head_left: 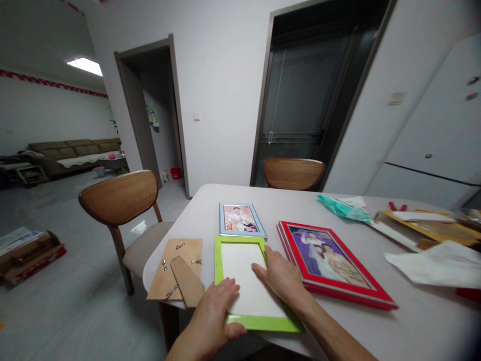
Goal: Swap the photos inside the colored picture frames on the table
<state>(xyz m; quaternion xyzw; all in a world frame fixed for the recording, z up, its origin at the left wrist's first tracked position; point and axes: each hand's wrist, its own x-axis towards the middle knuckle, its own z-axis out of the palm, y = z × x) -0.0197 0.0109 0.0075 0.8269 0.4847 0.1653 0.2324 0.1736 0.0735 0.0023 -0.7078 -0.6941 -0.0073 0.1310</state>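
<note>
One sofa stands at the far left of the room, below a lit ceiling light. A flat box lies on the grey floor nearer the camera. A wooden chair stands at the left end of the white table, with an open doorway behind it.

On the table's left corner lies a brown backing board with metal clips, stand leg facing up. Just right of it, at the near edge, lies the green frame with a white sheet inside.

The left hand lies flat on the frame's near left corner, fingers extended onto the sheet, gripping nothing. The right hand lies flat across the right rail, fingers spread, closed on nothing.

A blue frame holding a photo lies just beyond the green frame. Stacked red frames lie just right of the right hand. A second chair stands behind the table before a dark doorway.

Further right lie a teal bag, a yellow frame and white paper. A white refrigerator stands at the right wall.
</note>
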